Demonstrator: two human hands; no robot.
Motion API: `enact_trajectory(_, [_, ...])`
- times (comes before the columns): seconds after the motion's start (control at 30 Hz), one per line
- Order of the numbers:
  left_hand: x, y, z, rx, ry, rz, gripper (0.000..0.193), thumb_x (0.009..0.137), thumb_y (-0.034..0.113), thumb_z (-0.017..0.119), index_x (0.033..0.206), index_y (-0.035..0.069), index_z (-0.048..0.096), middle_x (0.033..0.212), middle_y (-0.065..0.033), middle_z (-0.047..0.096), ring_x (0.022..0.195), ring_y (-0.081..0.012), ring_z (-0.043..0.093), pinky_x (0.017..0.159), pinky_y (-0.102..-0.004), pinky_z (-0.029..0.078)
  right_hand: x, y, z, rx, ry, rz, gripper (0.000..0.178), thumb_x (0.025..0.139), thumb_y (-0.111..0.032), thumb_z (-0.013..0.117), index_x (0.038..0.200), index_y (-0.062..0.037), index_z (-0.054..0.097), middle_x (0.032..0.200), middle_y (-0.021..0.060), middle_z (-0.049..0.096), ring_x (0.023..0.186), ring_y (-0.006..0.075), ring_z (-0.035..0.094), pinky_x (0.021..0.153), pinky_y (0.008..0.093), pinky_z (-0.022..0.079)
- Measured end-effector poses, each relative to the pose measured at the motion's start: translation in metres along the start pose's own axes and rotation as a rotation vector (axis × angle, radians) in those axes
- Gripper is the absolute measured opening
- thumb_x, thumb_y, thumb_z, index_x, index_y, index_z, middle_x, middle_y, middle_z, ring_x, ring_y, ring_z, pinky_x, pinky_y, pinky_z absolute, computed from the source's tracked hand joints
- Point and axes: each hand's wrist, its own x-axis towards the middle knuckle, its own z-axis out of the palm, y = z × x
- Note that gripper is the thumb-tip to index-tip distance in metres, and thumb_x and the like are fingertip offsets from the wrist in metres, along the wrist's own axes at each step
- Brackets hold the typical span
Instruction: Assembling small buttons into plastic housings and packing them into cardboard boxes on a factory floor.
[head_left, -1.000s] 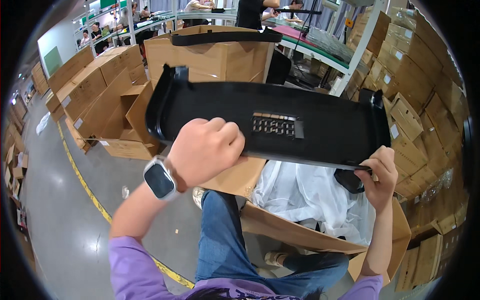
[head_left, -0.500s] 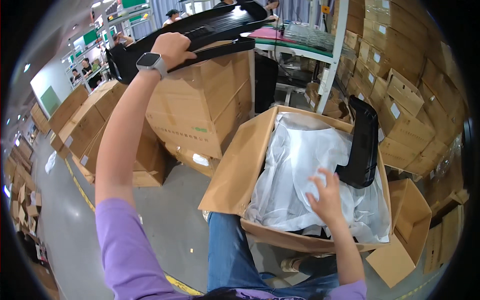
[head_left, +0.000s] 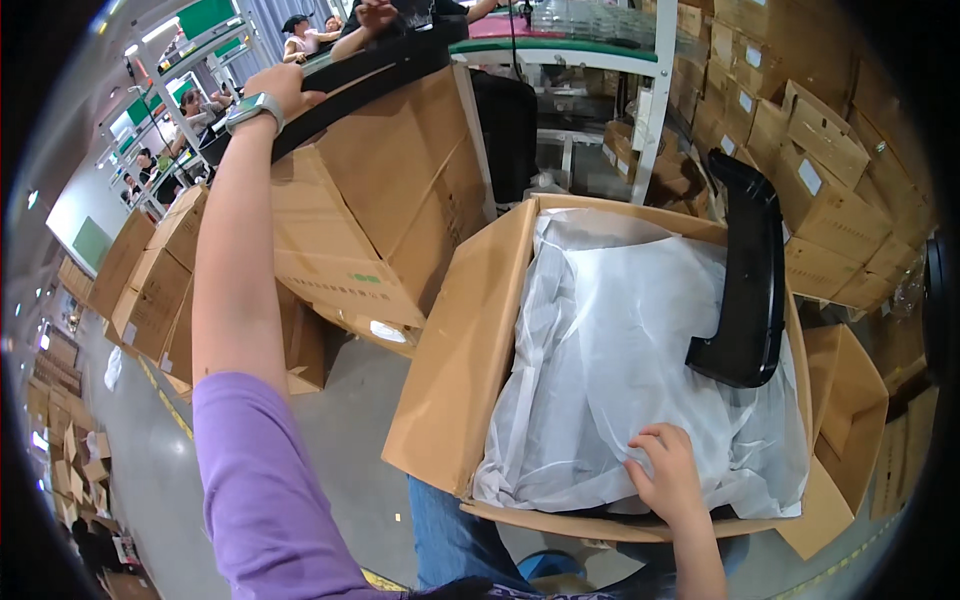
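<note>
My left hand (head_left: 277,92), wearing a watch, is reached far out to the left. Its fingers close over the edge of a long, curved black plastic part (head_left: 350,98) at the top of a tall carton (head_left: 390,170). Before me an open cardboard box (head_left: 455,350) holds white wrapping sheet (head_left: 610,330) over its contents. Low over the sheet, by the box's near side, is my right hand (head_left: 668,468), fingers loosely bent and apart, nothing in them. A second black plastic part (head_left: 752,290), angled and glossy, lies along the box's right side on the sheet.
An empty open carton (head_left: 850,400) stands right of the box. Stacked cartons (head_left: 790,180) rise behind it. A green-topped workbench (head_left: 570,50) is at the back, with a person (head_left: 400,20) in dark clothing beside it. More cartons (head_left: 160,290) stand left.
The black part in my left hand has come down to the carton's top. My right hand has drawn back toward the box's near edge. The view has shifted slightly.
</note>
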Motion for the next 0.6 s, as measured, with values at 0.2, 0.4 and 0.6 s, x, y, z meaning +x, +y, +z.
enact_trajectory(0.2, [0.005, -0.009, 0.011, -0.04, -0.05, -0.117, 0.064, 0.071, 0.063, 0.064, 0.101, 0.006, 0.065, 0.104, -0.0162, 0.064, 0.098, -0.0322, 0.062, 0.082, -0.0423, 0.049, -0.001, -0.003, 0.002, -0.001, -0.071, 0.003, 0.028, 0.063, -0.004, 0.069, 0.089, -0.0047, 0.059, 0.094, 0.0125, 0.055, 0.092, 0.033, 0.052, 0.083, 0.0409, 0.041])
enact_trajectory(0.4, [-0.008, 0.026, 0.006, -0.018, 0.129, -0.071, 0.047, 0.077, 0.049, 0.064, 0.091, 0.004, 0.063, 0.095, -0.0182, 0.065, 0.09, -0.0357, 0.063, 0.075, -0.0456, 0.051, -0.002, -0.001, -0.004, -0.015, 0.007, -0.062, 0.029, 0.064, -0.006, 0.068, 0.091, -0.005, 0.059, 0.09, 0.012, 0.056, 0.089, 0.0317, 0.054, 0.08, 0.0407, 0.043])
enact_trajectory(0.6, [-0.093, 0.096, 0.015, -0.632, 0.308, 0.21, 0.029, 0.083, 0.031, 0.059, 0.085, 0.002, 0.063, 0.08, -0.0166, 0.066, 0.072, -0.0339, 0.065, 0.063, -0.0404, 0.052, 0.003, 0.022, -0.037, -0.192, 0.151, -0.026, 0.029, 0.072, -0.01, 0.065, 0.1, -0.0073, 0.057, 0.091, 0.0113, 0.058, 0.083, 0.0312, 0.059, 0.07, 0.0391, 0.048])
